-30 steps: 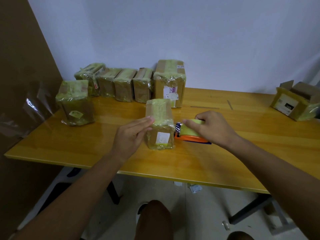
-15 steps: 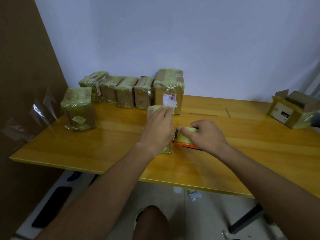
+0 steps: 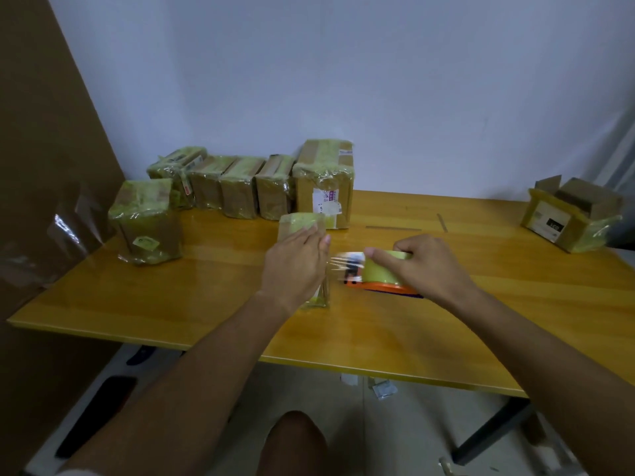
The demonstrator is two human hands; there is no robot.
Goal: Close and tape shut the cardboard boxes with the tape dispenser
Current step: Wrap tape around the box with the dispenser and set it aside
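Nearest to the front edge of the desk (image 3: pixel 103 324), about in the middle, stands the small box (image 3: pixel 302 223) that is being taped now. The left hand (image 3: pixel 295 266) lies flat on its top and near side with straight fingers, pressing the tape down. Just beside it on the right, the right hand (image 3: pixel 424 266) has its fingers curled around the tape dispenser (image 3: pixel 378 274), and a short clear strip of tape runs from the dispenser to the box. I judge this box is almost finished and the strip is not yet cut.

Further back, one wrapped box (image 3: pixel 146 219) stands alone near the left edge. Behind it, along the far edge, a row of wrapped boxes (image 3: pixel 240 185) ends with a taller box (image 3: pixel 324 182); all of these look already sealed.

At the far right corner, an open box (image 3: pixel 572 214) has its flaps standing up. It seems the only one still left to close and tape.
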